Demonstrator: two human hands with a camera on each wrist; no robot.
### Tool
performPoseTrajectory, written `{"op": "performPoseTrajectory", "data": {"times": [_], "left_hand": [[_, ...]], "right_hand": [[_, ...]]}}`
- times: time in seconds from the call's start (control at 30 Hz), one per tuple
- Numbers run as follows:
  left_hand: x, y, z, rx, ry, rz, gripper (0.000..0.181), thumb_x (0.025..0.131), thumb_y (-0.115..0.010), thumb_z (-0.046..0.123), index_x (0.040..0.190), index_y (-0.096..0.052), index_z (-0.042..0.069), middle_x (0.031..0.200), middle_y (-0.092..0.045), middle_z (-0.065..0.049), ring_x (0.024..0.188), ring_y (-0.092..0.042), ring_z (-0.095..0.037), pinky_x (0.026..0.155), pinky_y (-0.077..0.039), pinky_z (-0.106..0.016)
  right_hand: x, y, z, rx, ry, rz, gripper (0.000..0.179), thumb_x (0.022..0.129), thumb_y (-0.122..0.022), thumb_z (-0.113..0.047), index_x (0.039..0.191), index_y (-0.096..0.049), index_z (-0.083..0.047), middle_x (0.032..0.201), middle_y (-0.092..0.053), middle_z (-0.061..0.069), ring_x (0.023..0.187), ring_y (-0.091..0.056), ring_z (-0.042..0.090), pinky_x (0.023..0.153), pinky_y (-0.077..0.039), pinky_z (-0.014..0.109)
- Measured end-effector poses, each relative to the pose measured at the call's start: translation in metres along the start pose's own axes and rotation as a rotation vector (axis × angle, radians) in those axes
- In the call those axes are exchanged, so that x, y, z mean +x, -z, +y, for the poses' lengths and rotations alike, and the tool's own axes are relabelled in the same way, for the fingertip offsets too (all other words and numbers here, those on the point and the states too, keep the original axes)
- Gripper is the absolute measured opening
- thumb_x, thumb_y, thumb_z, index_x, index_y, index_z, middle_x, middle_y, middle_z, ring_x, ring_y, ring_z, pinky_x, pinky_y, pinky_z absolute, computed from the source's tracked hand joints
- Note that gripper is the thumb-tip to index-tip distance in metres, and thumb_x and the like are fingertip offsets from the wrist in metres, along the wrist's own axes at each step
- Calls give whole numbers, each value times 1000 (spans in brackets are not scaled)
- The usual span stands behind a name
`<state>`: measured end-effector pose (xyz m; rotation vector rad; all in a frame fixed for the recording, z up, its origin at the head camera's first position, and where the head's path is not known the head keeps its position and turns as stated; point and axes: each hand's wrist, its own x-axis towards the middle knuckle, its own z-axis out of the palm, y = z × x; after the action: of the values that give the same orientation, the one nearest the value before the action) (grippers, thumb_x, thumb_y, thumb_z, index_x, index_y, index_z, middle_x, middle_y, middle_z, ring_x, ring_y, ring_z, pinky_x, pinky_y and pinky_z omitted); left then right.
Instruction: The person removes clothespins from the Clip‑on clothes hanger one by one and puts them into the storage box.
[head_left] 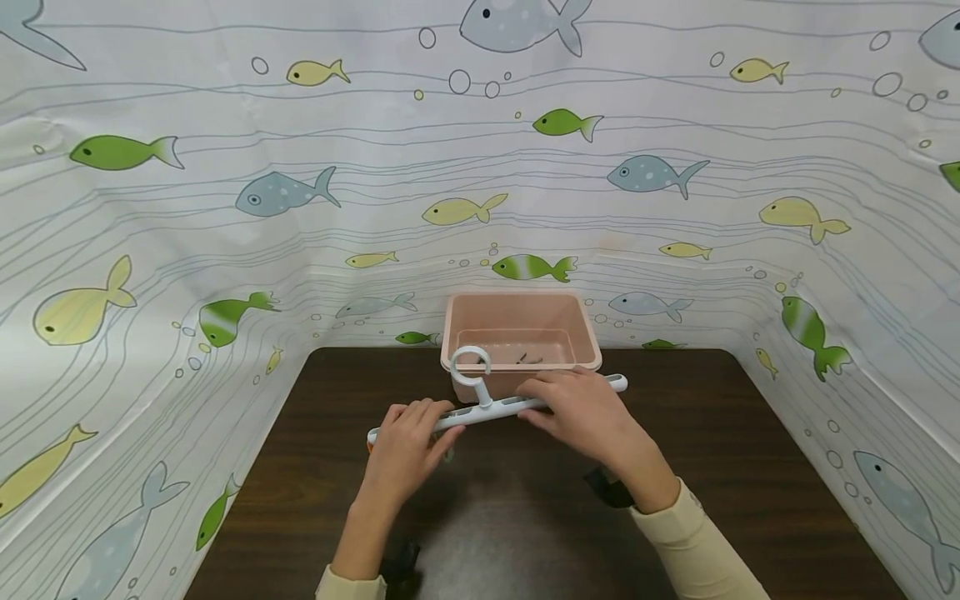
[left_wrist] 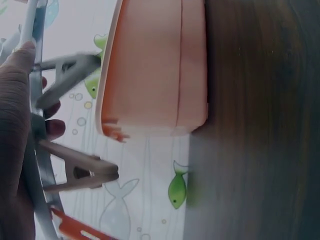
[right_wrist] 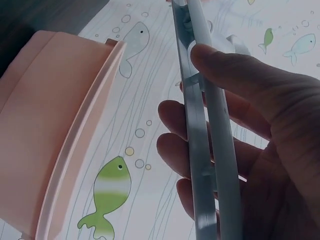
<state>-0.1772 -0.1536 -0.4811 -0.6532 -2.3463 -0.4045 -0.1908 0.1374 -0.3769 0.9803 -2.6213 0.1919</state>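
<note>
A white clip hanger (head_left: 486, 410) with a round hook is held up over the table, its bar tilted higher on the right. My left hand (head_left: 405, 446) grips the bar near its left end, thumb on the near side. Toward the other end, my right hand (head_left: 581, 414) pinches the bar between thumb and curled fingers, as the right wrist view shows on the hanger bar (right_wrist: 197, 130). In the left wrist view a pale clip (left_wrist: 82, 167), another like it and an orange clip (left_wrist: 82, 227) hang from the bar near my left hand.
A pink plastic bin (head_left: 517, 321) stands at the back of the dark wooden table (head_left: 510, 517), just behind the hanger. A few small dark items (head_left: 528, 359) lie in it. A fish-patterned sheet (head_left: 405, 175) surrounds the table at the back and sides.
</note>
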Motion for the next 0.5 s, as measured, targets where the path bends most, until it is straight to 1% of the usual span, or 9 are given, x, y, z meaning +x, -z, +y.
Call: {"op": "performPoseTrajectory", "data": {"times": [0.07, 0.13, 0.23, 0.3, 0.37, 0.47, 0.5], "left_hand": [[0, 1, -2, 5, -2, 0, 37, 94, -84, 39, 119, -71, 16, 101, -72, 2, 91, -71, -19, 85, -52, -41], [-1, 1, -3, 1, -10, -1, 36, 94, -83, 39, 119, -71, 15, 101, -71, 2, 91, -71, -19, 84, -52, -41], [-1, 2, -3, 1, -28, -5, 33, 98, -79, 41, 118, -71, 16, 101, -71, 2, 91, -71, -18, 83, -53, -40], [-1, 2, -2, 3, -43, -8, 33, 101, -74, 44, 117, -71, 16, 101, -71, 2, 91, -70, -17, 82, -54, -40], [0, 1, -1, 7, -55, -12, 33, 102, -72, 46, 117, -71, 16, 101, -71, 3, 90, -70, -17, 81, -54, -40], [2, 0, 3, 12, -73, -16, 33, 99, -76, 45, 118, -72, 17, 100, -71, 4, 89, -69, -16, 82, -55, -40], [3, 0, 4, 10, -77, -15, 34, 97, -79, 43, 118, -72, 18, 100, -71, 4, 89, -69, -16, 83, -55, -40]], "right_hand": [[-1, 0, 1, 2, -7, -3, 28, 94, -84, -43, 117, -79, -28, 111, -79, -12, 100, -75, 10, 89, -60, 41], [-1, 0, 1, 13, -19, -14, 27, 94, -84, -43, 116, -79, -28, 109, -78, -13, 95, -75, 10, 83, -59, 38], [-2, -1, 1, 36, -32, -39, 25, 95, -83, -42, 114, -78, -28, 105, -77, -14, 90, -73, 9, 79, -58, 36], [-2, -2, -1, 63, -38, -63, 24, 96, -83, -42, 114, -77, -28, 103, -76, -15, 87, -71, 8, 77, -57, 36], [-2, -3, -3, 85, -34, -90, 25, 97, -81, -43, 116, -76, -28, 103, -76, -15, 87, -69, 7, 79, -56, 37], [-2, -6, -5, 110, -30, -132, 28, 98, -79, -44, 120, -76, -26, 104, -76, -14, 85, -68, 7, 77, -55, 37], [-3, -8, -6, 113, -28, -143, 29, 99, -78, -44, 121, -75, -26, 106, -76, -14, 85, -68, 7, 77, -55, 36]]}}
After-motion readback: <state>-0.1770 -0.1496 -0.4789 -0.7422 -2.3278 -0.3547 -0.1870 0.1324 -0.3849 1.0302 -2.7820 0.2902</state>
